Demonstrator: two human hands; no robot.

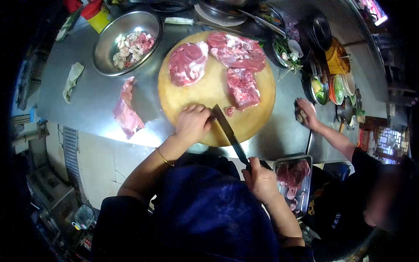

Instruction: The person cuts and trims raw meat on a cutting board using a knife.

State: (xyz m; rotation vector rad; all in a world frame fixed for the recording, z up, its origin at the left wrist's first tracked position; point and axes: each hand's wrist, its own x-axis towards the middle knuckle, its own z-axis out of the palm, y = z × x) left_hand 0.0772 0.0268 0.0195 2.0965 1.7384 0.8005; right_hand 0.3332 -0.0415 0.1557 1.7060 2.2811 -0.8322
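Note:
My right hand (262, 180) is wrapped round the handle of a long dark-bladed knife (228, 132), its blade slanting over the near part of a round yellow cutting board (174, 101). Close to the knife's tip, my left hand (194, 123) rests at the board's near left with its fingers bent together; whatever they hold is hidden. A large piece of raw meat (187, 65) lies beyond my left hand. Two more pieces, a wide meat slab (238, 51) and a smaller meat chunk (243, 88), lie at the right, beside a small meat scrap (229, 111).
A steel bowl (99, 49) of cut meat stands at the back left. A pale meat strip (127, 109) lies on the counter (94, 98). At right are a co-worker's hand (307, 114) and a metal tray (309, 185) with meat. Several pans and bowls line the back right.

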